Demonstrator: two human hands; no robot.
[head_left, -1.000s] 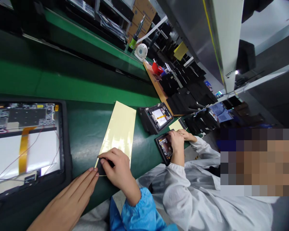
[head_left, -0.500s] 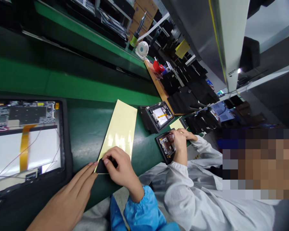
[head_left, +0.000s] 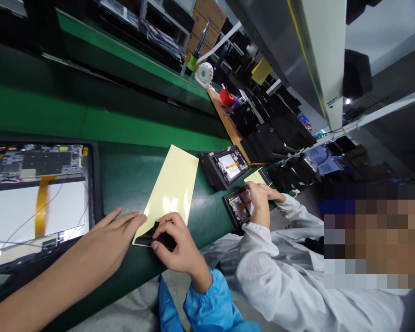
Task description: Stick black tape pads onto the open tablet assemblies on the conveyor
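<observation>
A pale yellow glossy sheet (head_left: 173,180) lies slantwise on the green bench, with black adhesive-looking strips (head_left: 145,240) at its near end. My right hand (head_left: 178,244), in a blue sleeve, pinches one black strip between thumb and fingers and lifts it partly off the sheet. Beside it, my left hand (head_left: 115,240) rests its outstretched fingertips on the sheet's left edge and holds nothing. To the left lies an opened tablet (head_left: 62,203) in a black housing, its circuit board, white battery and orange ribbon cable showing.
On the right, a co-worker in a white coat (head_left: 273,276) handles a smaller opened device (head_left: 238,207). Another opened device (head_left: 228,166) stands beyond the sheet. A white fan (head_left: 204,74) and a green-handled screwdriver (head_left: 195,55) stand on the raised shelf.
My right hand has drawn the black strip's edge up, so it now looks folded. My left hand has shifted up and its fingers have bent slightly on the sheet's edge.
</observation>
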